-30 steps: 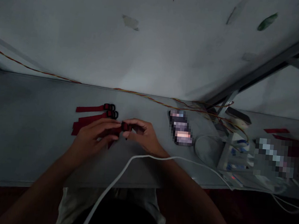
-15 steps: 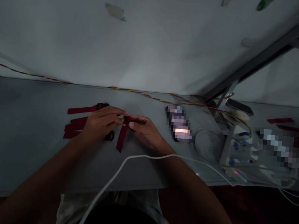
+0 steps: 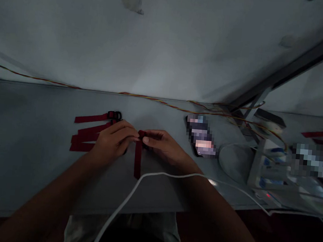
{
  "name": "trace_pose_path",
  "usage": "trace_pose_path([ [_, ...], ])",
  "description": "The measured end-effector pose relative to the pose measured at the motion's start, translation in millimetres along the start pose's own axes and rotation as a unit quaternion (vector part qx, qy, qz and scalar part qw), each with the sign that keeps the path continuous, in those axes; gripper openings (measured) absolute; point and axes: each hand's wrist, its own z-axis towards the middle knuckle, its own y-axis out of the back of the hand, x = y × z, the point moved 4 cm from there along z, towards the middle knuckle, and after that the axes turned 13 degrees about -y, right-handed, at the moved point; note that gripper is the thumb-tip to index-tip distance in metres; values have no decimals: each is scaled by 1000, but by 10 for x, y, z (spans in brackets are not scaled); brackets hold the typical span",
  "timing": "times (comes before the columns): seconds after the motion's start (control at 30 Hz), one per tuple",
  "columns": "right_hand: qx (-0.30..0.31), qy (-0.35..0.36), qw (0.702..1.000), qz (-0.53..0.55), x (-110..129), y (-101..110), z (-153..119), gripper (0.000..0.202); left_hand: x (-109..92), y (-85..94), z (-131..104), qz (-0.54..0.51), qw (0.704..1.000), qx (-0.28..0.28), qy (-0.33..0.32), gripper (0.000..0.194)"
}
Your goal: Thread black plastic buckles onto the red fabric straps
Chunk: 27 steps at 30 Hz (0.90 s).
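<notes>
The scene is dim. My left hand (image 3: 113,140) and my right hand (image 3: 163,145) meet over a grey table (image 3: 28,154) and both pinch the top end of a red strap (image 3: 138,158) that hangs down toward me. To the left of my left hand lies a small pile of red straps (image 3: 85,133), the farthest one ending in a black buckle (image 3: 114,115). My fingers hide the top end of the held strap.
A white cable (image 3: 120,207) runs from my lap across my right wrist to the right. A blurred phone (image 3: 201,137) lies right of my hands, beside a round white object (image 3: 233,161). Thin coloured wires (image 3: 163,102) follow the table's back edge. Clutter fills the right end.
The held strap has swung to hang straight down. The black buckle seen below my left hand half a second ago is now hidden. The view has shifted slightly.
</notes>
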Motion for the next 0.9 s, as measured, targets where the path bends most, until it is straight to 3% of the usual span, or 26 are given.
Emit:
trace_pose_path([
  [0.17, -28, 20, 998, 54, -23, -65, 35, 34, -13, -53, -88, 44, 998, 45, -25, 15],
  [0.33, -46, 41, 989, 136, -31, -117, 33, 40, -30, -56, -100, 74, 996, 32, -24, 20],
  [0.47, -42, 55, 994, 79, -2, -104, 18, 46, -39, -48, -57, 80, 996, 20, -15, 20],
  [0.57, -75, 72, 992, 64, 41, -37, 6, 34, -17, -58, -61, 48, 999, 10, -1, 16],
  [0.77, -66, 66, 995, -29, 129, 20, -55, 34, 139, -20, -174, 8, 988, -32, 151, 25],
  [0.9, -60, 40, 993, -89, 164, 39, -105, 44, 102, -7, -113, -45, 995, 18, 83, 14],
])
